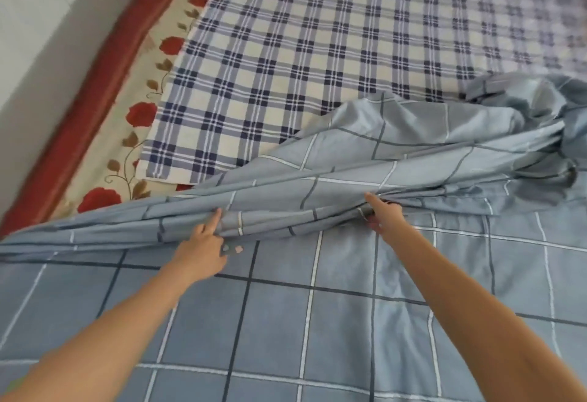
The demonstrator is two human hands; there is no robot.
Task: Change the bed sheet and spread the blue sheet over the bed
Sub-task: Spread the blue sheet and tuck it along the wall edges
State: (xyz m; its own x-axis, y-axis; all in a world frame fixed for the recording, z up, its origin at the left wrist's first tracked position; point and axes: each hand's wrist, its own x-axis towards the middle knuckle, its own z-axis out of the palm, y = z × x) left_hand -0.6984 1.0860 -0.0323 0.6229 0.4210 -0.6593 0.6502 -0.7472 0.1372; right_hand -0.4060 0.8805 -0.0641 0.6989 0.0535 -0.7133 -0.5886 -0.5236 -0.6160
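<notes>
Both hands pinch bunched folds of blue sheet [317,306], left hand [203,247], right hand [386,215], likely to fling it over the uncovered plaid sheet [317,52]; near half lies flat

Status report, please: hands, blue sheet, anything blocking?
Left hand and right hand both pinch the bunched blue sheet. Near part lies flat; plaid sheet beyond uncovered. Nothing blocks.

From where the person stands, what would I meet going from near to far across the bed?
The flat part of the blue sheet → the left hand and right hand, both gripping it → its bunched fold → the uncovered checked sheet.
</notes>
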